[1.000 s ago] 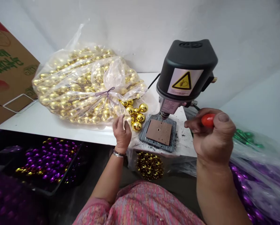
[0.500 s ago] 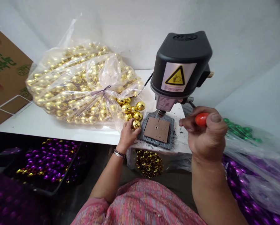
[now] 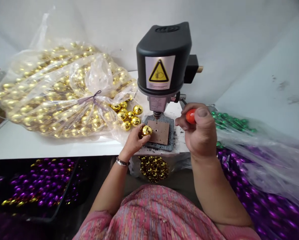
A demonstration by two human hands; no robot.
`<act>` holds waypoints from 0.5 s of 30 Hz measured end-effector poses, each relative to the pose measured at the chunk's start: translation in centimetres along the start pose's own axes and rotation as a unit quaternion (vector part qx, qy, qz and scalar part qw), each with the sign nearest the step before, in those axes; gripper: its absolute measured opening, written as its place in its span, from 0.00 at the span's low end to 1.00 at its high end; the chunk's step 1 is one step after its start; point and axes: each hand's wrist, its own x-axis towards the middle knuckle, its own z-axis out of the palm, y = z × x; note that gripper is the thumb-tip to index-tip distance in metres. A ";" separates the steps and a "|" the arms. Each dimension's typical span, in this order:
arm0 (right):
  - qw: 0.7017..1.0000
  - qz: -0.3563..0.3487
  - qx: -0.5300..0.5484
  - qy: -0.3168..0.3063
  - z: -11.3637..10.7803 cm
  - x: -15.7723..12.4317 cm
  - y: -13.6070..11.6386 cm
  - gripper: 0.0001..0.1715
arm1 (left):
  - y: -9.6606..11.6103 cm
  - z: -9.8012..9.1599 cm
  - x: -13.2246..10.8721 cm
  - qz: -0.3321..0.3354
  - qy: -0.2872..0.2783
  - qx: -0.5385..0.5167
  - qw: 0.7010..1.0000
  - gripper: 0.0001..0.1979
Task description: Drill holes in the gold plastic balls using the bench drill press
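Left hand (image 3: 131, 143) grips a shiny gold bauble (image 3: 146, 130) beside a black bench drill (image 3: 162, 60); right hand (image 3: 199, 133) clenches a glossy red handle (image 3: 191, 116); a slip could crack the bauble.

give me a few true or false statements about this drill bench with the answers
The left hand holds a shiny gold bauble. True.
The right hand grips a green bauble. False: it grips a red knob beside the bench drill.
The loose gold baubles sit inside the tied clear plastic bag. False: they lie outside it, on the white table.
The head of the bench drill carries a yellow triangular warning label. True.
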 end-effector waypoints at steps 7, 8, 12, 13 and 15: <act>1.000 -0.001 0.007 0.000 0.1 0.0 0.3 0.24 | 0.3 0.9 1.3 0.013 0.045 0.052 0.998 0.26; 1.000 -0.002 0.006 -0.003 0.0 0.0 0.3 0.24 | 0.4 0.9 1.4 0.017 0.042 0.061 0.997 0.26; 1.000 -0.012 0.011 -0.015 0.0 -0.1 0.3 0.23 | 0.8 0.8 1.6 0.017 0.020 0.078 0.997 0.26; 1.000 -0.013 0.012 -0.014 0.0 -0.1 0.3 0.23 | 0.9 0.8 1.7 0.017 0.015 0.079 0.997 0.26; 1.000 -0.012 0.014 -0.012 0.0 -0.1 0.3 0.23 | 0.9 0.8 1.9 0.023 0.004 0.084 0.996 0.25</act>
